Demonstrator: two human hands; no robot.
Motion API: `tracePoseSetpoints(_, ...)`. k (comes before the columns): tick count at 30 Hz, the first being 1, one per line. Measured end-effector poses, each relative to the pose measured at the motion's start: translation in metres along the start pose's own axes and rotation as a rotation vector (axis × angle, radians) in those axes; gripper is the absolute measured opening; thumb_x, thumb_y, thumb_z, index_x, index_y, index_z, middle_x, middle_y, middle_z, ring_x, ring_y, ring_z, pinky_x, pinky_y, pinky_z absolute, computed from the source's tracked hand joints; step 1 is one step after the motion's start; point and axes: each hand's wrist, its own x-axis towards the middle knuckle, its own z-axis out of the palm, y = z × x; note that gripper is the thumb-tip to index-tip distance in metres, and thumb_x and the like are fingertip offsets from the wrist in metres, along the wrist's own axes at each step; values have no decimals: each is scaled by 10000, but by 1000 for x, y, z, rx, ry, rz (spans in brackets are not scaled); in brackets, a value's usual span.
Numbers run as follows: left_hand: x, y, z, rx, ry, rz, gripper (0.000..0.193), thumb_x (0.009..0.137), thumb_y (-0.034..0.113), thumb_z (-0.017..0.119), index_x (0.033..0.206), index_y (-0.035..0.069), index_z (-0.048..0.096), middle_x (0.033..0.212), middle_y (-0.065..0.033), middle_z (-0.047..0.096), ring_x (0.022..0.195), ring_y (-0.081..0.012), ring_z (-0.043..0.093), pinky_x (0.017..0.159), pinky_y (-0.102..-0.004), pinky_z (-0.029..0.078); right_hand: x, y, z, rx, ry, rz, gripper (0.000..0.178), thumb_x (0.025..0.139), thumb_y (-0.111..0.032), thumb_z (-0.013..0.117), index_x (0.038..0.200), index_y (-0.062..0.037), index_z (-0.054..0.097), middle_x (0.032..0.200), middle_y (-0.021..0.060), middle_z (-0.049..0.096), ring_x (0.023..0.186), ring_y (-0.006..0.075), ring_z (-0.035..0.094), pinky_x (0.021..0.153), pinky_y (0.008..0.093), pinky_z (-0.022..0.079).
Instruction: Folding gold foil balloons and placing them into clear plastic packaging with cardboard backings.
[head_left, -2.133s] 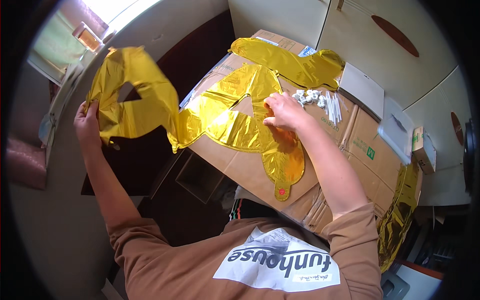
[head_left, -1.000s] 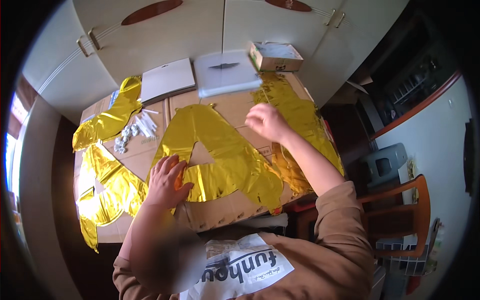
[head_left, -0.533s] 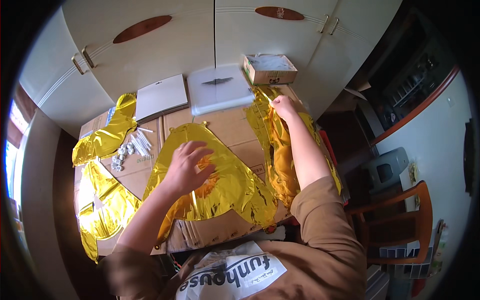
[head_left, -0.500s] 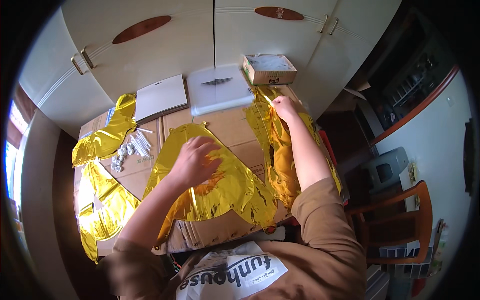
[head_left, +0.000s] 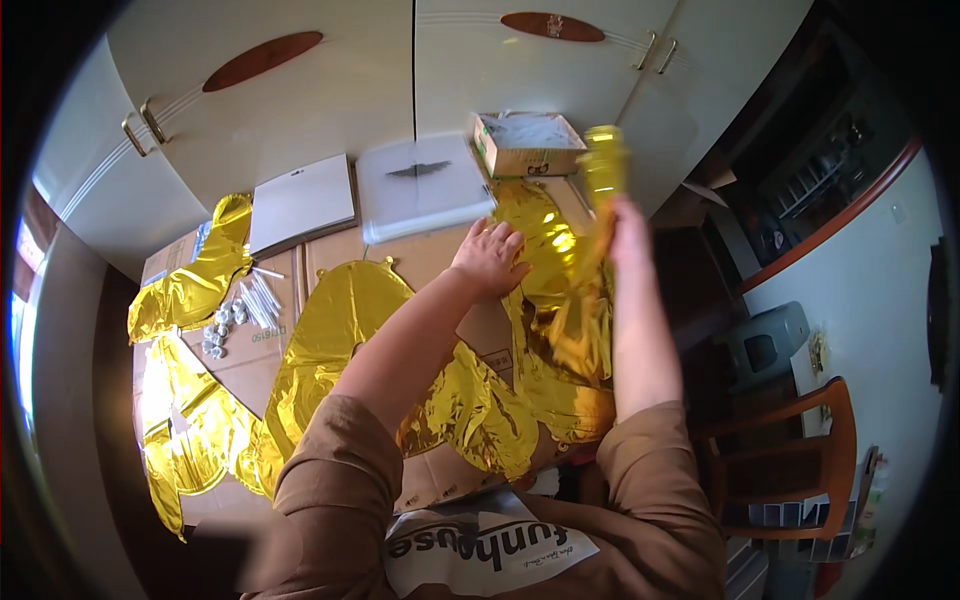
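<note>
Several flat gold foil balloons lie on a cardboard-covered table. My right hand grips one gold foil balloon by its upper part and holds it raised off the table, so that it hangs down in folds. My left hand rests with spread fingers on the lower part of the same balloon, close to a white flat box. Another large gold balloon lies under my left forearm.
Two white flat boxes and a small open carton sit at the table's far edge, against white cupboard doors. More gold balloons and small white sticks lie at the left. A wooden chair stands at the right.
My right hand has lifted the right balloon up off the table. My left hand has moved from the middle balloon rightward and forward onto the lifted one.
</note>
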Motion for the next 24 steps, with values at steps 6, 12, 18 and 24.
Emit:
tracePoseSetpoints(6,-1,-1,18,-18,149,52,452,978,480,515,1269,134,519,1290,-92,516,1317,-265,491,1245,-522,143,-67,-169,-190,21,598,-539,347,1023,-273,492,1255,-54,628,1169,102,683,1135,249,629,995,408,512)
tracePoseSetpoints(12,0,5,7,-45,120,46,416,961,458,551,1221,133,568,1262,-94,545,1325,-268,481,1245,-536,140,-209,-359,-313,-69,515,-680,371,1051,-258,461,1264,0,621,1219,134,683,1101,258,666,951,432,547)
tracePoseSetpoints(18,-20,24,-16,81,455,15,580,941,521,589,1339,99,585,1371,-132,532,1394,-292,407,1231,-501,176,-186,-328,-69,-111,89,-322,310,1028,-244,531,1238,-34,619,1106,88,704,999,215,677,866,361,550)
tracePoseSetpoints(24,-168,114,-104,-1868,-23,21,884,950,459,679,1584,74,197,1433,-150,466,1322,-279,478,1086,-436,411,-195,-99,216,-595,-107,-701,115,956,-119,595,943,-21,653,845,22,649,761,140,609,728,313,505)
